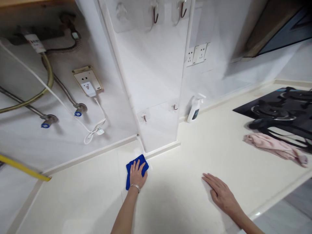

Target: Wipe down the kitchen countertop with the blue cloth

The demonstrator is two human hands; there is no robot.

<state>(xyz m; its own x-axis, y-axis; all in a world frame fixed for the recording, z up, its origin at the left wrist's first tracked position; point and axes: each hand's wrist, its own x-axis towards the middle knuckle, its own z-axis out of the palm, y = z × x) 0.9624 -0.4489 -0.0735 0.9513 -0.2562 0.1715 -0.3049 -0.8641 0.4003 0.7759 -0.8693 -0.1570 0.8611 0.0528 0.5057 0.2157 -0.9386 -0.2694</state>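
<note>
My left hand [136, 175] lies flat with spread fingers on a blue cloth [130, 169], pressing it onto the cream countertop [175, 195] close to the foot of a white wall column. A thin bracelet circles that wrist. My right hand [220, 192] rests palm down on the bare countertop to the right, fingers stretched out, holding nothing.
A white spray bottle [195, 109] stands against the wall by the column. A pink cloth [274, 146] lies beside a black gas hob [280, 110] at the right. Pipes, valves and a plugged socket [88, 84] line the left wall. The counter's front edge [280, 198] runs at lower right.
</note>
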